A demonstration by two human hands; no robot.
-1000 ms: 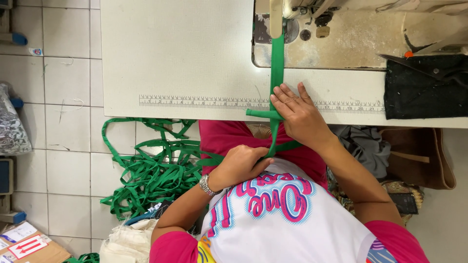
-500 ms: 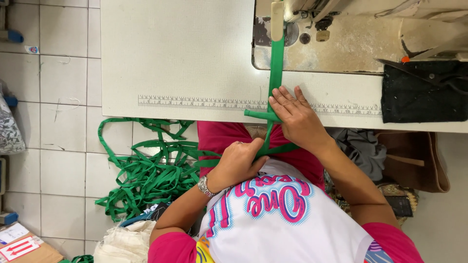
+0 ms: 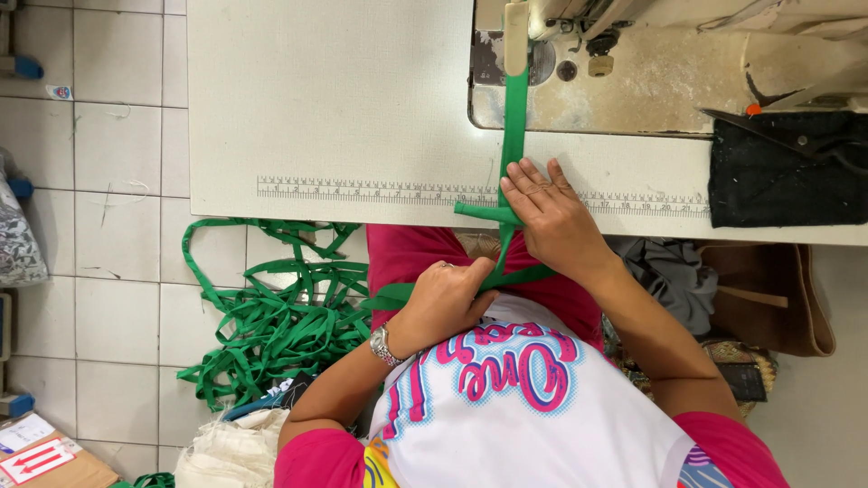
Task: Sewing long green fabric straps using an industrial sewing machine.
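My right hand (image 3: 551, 217) lies flat and open on the table (image 3: 344, 108), palm down, fingers close together. My fingertips (image 3: 517, 185) press on the green strap (image 3: 514, 126). It holds nothing; it only pushes the strap down onto the table near the edge. A short bit of strap sticks out sideways from under my fingers, right by the ruler strip (image 3: 362, 191) printed along the table edge.

My left hand (image 3: 443, 303) is closed into a loose fist down by my lap. It pinches the same green strap, which comes out from between my thumb and fingers. I cannot see my fingertips there, because they curl under. A silver watch (image 3: 383, 344) sits on that wrist.

The strap runs straight up from my right hand to the sewing machine (image 3: 651, 63). It goes under a pale guide piece (image 3: 515, 36) there. I cannot see the needle well; it is small and dark. The top of the machine is cut off.

From my left hand the strap drops off to the side and joins a big green tangle of strap (image 3: 271, 316) on the tiled floor (image 3: 117, 226). Part of the tangle hides behind my arm and under the table.

Dark scissors (image 3: 796, 140) lie on a black cloth (image 3: 778, 181) well away from my right hand. A white cloth bundle (image 3: 226, 452) sits on the floor near my elbow.
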